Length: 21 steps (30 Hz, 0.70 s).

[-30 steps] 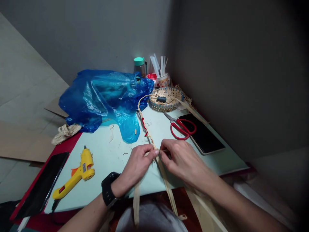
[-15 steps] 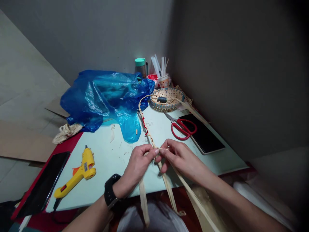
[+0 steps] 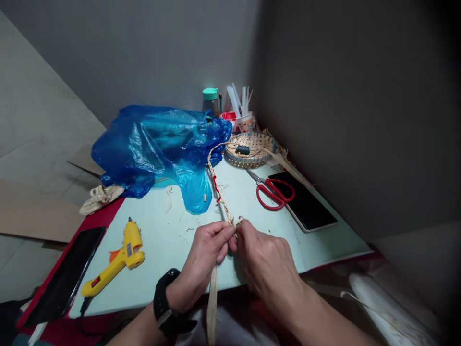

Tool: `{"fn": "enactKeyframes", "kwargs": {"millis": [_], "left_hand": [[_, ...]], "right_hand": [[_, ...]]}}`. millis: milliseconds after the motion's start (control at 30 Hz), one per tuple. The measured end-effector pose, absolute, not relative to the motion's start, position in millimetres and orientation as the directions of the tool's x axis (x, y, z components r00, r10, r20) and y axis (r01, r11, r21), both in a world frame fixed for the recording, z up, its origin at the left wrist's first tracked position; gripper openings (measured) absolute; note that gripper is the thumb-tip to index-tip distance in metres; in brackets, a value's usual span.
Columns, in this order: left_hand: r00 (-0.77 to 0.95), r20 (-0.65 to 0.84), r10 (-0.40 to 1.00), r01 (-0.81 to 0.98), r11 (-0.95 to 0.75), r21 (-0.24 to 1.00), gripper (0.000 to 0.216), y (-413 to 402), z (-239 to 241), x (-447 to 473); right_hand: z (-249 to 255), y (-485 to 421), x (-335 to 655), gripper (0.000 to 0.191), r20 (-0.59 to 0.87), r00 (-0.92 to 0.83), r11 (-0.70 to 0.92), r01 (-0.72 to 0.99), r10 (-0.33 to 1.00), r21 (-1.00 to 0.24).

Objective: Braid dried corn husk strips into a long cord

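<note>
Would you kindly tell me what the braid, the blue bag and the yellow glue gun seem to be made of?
The braid: probably dried plant fibre, matte, judging by its pale strands.
The blue bag: thin, glossy plastic film; it crumples, catches highlights and looks partly see-through.
The yellow glue gun: most likely smooth, hard moulded plastic, given its even colour and firm shape.

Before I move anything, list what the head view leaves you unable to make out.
All in the head view:
- The right hand's fingertips and grip: mostly hidden by its own back.
- The lower end of the pale strip hanging below the left hand: cut off by the bottom edge.
- What lies inside the blue bag: covered by crumpled plastic.
- Words on the label of the glue gun: too small.
</note>
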<state>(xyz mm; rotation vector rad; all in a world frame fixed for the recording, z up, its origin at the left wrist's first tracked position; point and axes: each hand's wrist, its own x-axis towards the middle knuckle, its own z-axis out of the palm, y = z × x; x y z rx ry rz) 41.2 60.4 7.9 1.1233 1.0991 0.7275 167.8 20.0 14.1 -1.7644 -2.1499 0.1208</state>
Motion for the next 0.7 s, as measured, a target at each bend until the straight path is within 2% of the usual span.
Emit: {"fn": "enactKeyframes", "kwargs": {"millis": [100,200,300,400,467,600,633,700], "left_hand": [[0.354,-0.321,0.878,0.008,0.34,0.94,0.031,60,6,40],[0.385,-0.334,0.86,-0.032,0.374,0.927,0.029,60,6,37],[0.394,-0.359,0.846,-0.109,0.431,0.896,0.025,60,8,33],[0.413,-0.354,0.839,-0.173,0.454,0.874,0.022,61,12,29],[0.424,-0.338,0.84,-0.195,0.449,0.872,0.021,62,15,26],[0.448,-0.326,0.832,-0.224,0.457,0.861,0.019,63,18,19],[0.459,-0.324,0.827,-0.222,0.459,0.86,0.019,64,19,17],[0.475,-0.32,0.82,-0.215,0.46,0.861,0.017,64,19,15]], "right_hand": [[8,14,162,0.019,0.376,-0.163,0.238,0.957,0.912,-0.165],[3,9,158,0.026,0.447,-0.173,0.27,0.949,0.878,-0.162],[4,7,161,0.03,0.428,-0.18,0.325,0.899,0.886,-0.295],[14,9,172,0.026,0.351,-0.195,0.367,0.761,0.916,-0.535],[24,13,182,0.022,0.311,-0.192,0.356,0.672,0.931,-0.65],[36,30,195,0.017,0.351,-0.048,0.291,0.67,0.935,-0.683],[37,35,195,0.02,0.329,-0.065,0.289,0.654,0.942,-0.699],[35,44,192,0.027,0.21,-0.215,0.296,0.558,0.954,-0.775]]}}
